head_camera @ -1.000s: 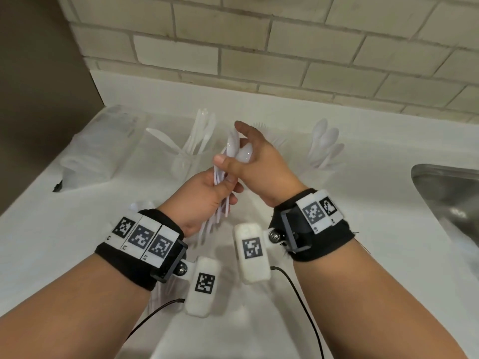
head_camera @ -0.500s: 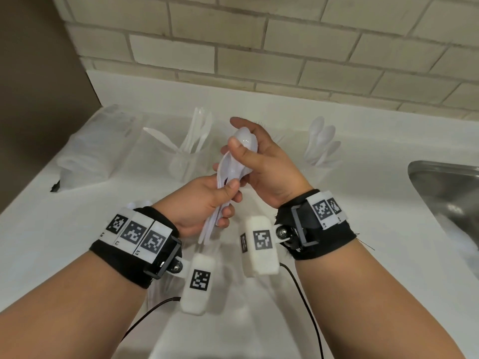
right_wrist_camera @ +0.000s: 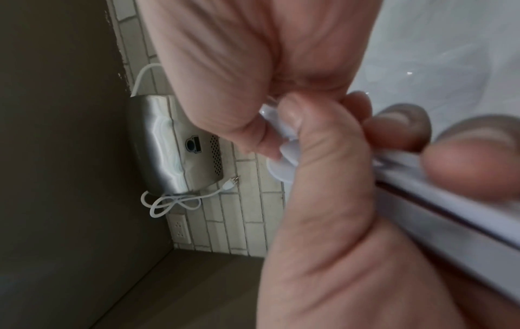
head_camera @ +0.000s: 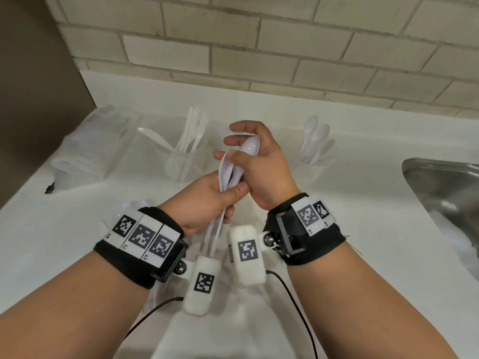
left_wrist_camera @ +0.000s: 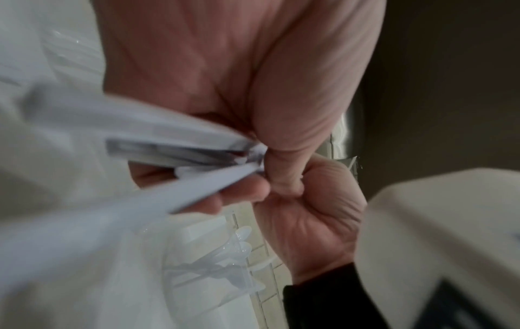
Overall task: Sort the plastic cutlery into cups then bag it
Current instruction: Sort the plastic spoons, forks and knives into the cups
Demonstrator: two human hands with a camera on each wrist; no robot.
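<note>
My left hand (head_camera: 207, 200) grips a bundle of white plastic spoons (head_camera: 225, 177) by the handles, above the white counter (head_camera: 77, 250). My right hand (head_camera: 259, 164) pinches the bowl of one spoon (head_camera: 250, 146) at the top of that bundle. In the left wrist view the blurred spoon handles (left_wrist_camera: 182, 151) run under my left thumb. The right wrist view shows a spoon bowl (right_wrist_camera: 284, 155) between my right thumb and fingers. Behind stand a clear cup of knives (head_camera: 186, 161) and a clear cup of spoons (head_camera: 315, 161).
A clear plastic bag (head_camera: 88, 151) lies at the back left of the counter. A steel sink (head_camera: 445, 198) is at the right. A brick wall (head_camera: 259, 47) rises behind. A few white pieces (head_camera: 132, 206) lie beside my left wrist.
My right hand has slid its grip on the top spoon's bowl, and the bundle has tilted a little. Both hands stay together at the counter's middle.
</note>
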